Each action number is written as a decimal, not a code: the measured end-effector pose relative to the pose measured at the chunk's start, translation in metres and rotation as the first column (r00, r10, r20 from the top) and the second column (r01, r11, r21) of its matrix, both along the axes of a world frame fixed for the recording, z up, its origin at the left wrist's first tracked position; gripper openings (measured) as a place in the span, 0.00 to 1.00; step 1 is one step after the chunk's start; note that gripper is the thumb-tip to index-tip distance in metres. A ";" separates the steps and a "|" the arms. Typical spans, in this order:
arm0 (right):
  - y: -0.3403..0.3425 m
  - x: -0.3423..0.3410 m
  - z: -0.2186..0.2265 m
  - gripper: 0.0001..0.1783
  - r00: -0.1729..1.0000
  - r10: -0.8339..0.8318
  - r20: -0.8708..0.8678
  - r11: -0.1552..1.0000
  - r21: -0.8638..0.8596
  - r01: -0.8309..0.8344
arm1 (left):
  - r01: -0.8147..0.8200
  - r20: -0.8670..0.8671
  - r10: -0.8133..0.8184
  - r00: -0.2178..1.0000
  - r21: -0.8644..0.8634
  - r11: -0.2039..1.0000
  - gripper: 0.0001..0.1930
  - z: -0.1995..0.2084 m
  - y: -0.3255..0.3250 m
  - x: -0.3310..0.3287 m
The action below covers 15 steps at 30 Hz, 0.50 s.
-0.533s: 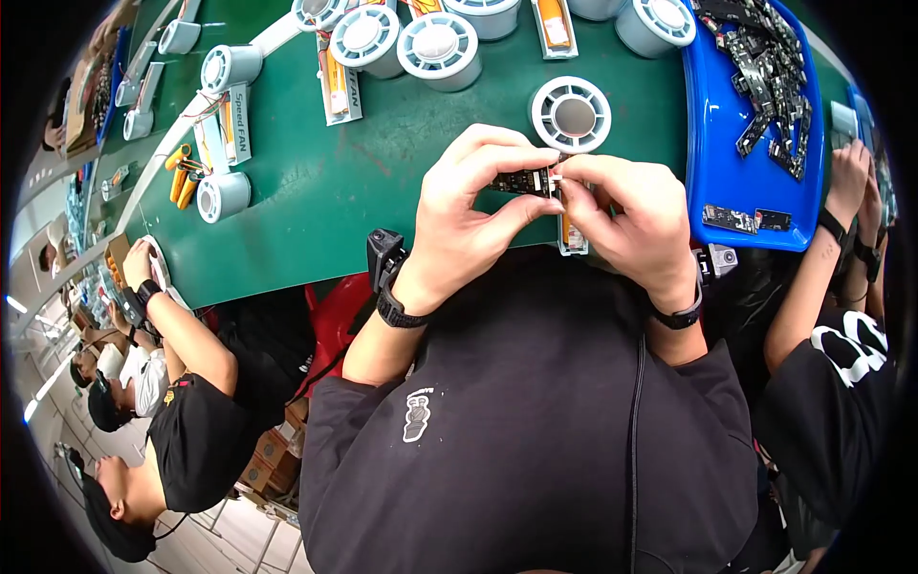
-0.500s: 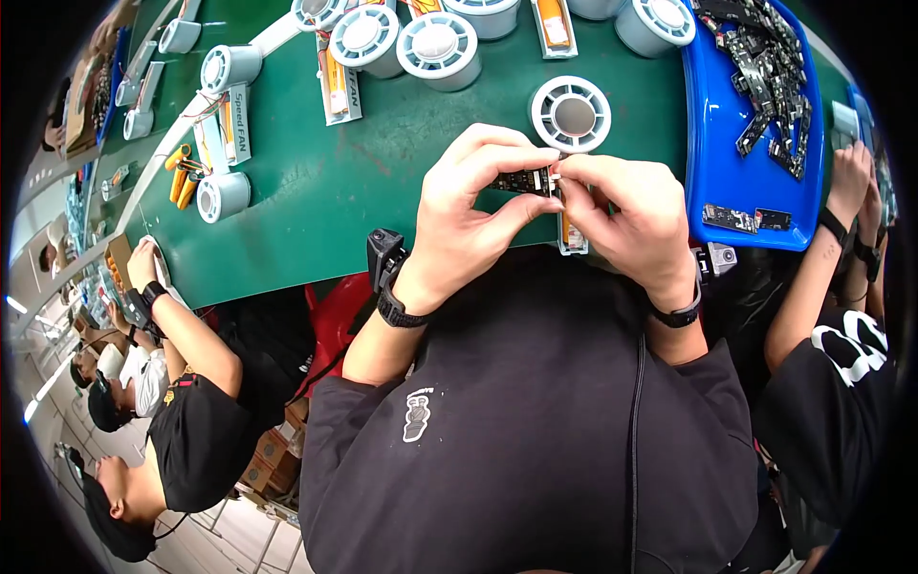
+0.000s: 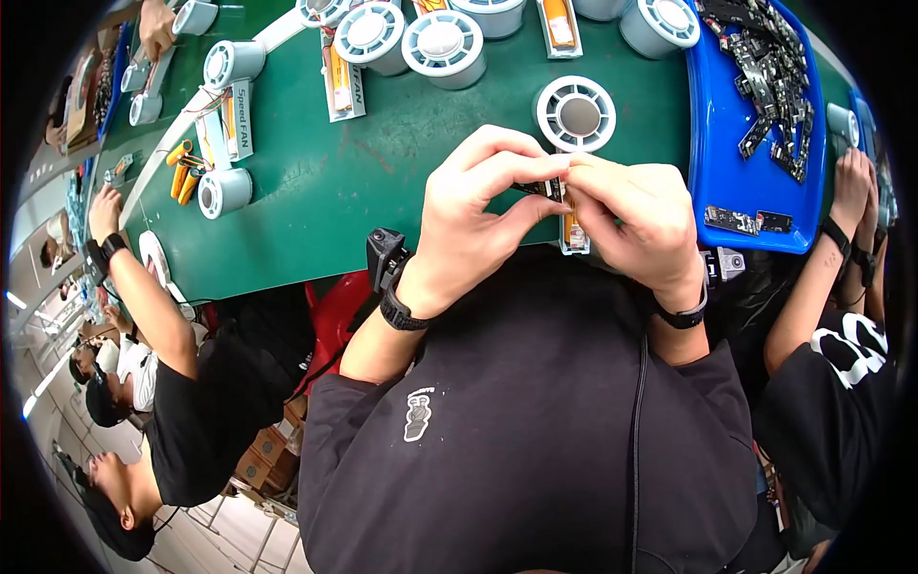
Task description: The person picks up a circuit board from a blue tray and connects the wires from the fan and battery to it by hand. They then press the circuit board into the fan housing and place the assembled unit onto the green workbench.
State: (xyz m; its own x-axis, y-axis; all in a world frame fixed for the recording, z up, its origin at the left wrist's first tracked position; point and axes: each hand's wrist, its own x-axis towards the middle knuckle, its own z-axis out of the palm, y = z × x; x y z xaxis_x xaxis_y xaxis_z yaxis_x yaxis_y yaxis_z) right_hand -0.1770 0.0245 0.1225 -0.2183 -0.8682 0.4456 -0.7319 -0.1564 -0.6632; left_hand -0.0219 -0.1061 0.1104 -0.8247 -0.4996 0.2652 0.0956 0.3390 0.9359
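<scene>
My left hand [image 3: 459, 215] is closed, pinching a small black circuit board [image 3: 547, 188] between thumb and fingers. Against the board's right end press the fingertips of my right hand [image 3: 643, 215], also closed; they cover whatever they pinch. Just beyond my hands lies a handheld fan's round light-blue head [image 3: 576, 114] with a grey centre disc. Its open handle [image 3: 575, 237], partly hidden under my fingers, shows an orange battery cell and points toward me.
At the right stands a blue tray [image 3: 725, 177] with a heap of black circuit boards [image 3: 765, 86]. Several fan heads [image 3: 443, 48] and open handles line the far side. Orange battery cells [image 3: 185, 177] lie at the left. Co-workers sit on both sides; one's hand [image 3: 105, 212] is over the bench.
My right fingertips have closed over the board's end, hiding the small white part seen there before. The co-worker at the left has moved an arm farther left.
</scene>
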 end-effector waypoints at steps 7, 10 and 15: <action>0.011 0.015 -0.001 0.13 0.914 -0.122 0.387 0.988 0.132 0.076 | -0.125 -0.054 0.116 0.992 -0.207 0.970 0.20 -0.005 0.013 -0.006; 0.011 0.022 -0.005 0.14 0.888 -0.179 0.424 0.982 0.124 0.139 | -0.143 -0.090 0.122 0.988 -0.294 0.945 0.20 -0.004 0.014 -0.006; 0.006 0.040 0.012 0.15 0.863 -0.330 0.382 0.941 0.208 0.268 | -0.207 0.026 0.222 0.975 -0.264 0.942 0.20 0.005 0.002 -0.003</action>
